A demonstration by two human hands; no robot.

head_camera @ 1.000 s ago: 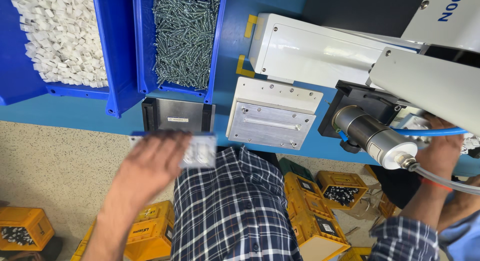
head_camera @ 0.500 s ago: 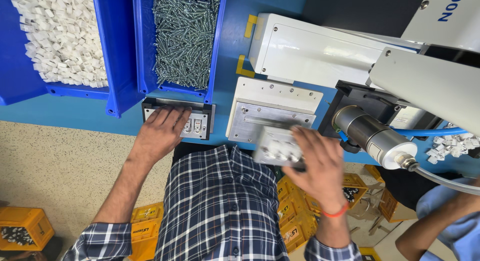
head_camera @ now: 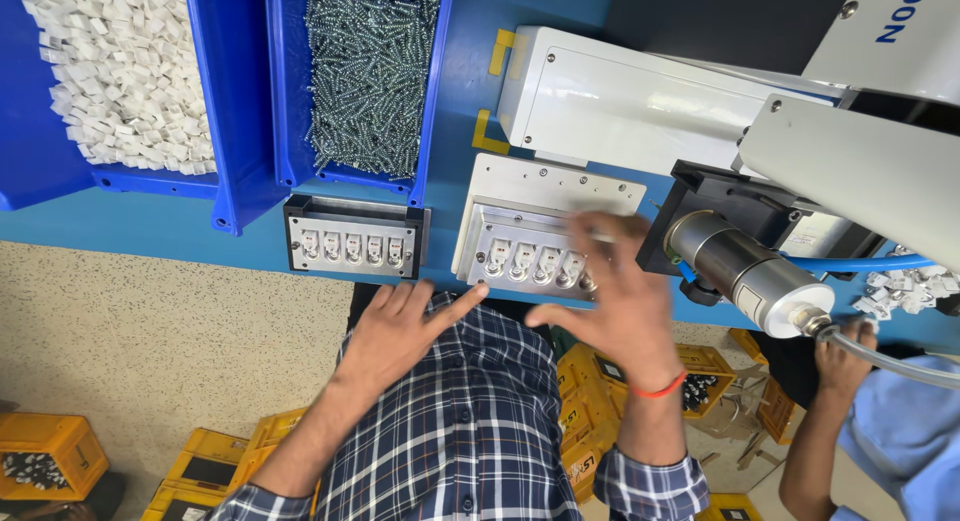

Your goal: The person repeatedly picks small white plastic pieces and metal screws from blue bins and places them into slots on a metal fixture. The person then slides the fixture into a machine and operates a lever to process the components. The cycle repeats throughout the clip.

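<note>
Blue workbench surface (head_camera: 150,231) carries the whole station, with a speckled floor below its edge. At the rear stand a blue plastic bin of small white moulded parts (head_camera: 120,71) and a blue plastic bin of silver screws (head_camera: 370,76).

Right hand (head_camera: 615,301): fingers spread wide and blurred, resting on the right end of the grey metal fixture plate (head_camera: 545,246), which lies on the bench just left of the steel cylindrical tool head (head_camera: 745,271). A row of five small white terminal parts sits in this plate; the fifth is partly hidden by the fingers. Nothing can be seen gripped.

Left hand (head_camera: 400,326): open, empty, fingers extended, just below the black-framed jig with five white parts (head_camera: 355,241), not touching it.

Progress judgement: both fixtures appear fully loaded with parts. Whether screws have been driven into them cannot be determined.

Another person's hand (head_camera: 845,346) holds a hose at the far right.
</note>
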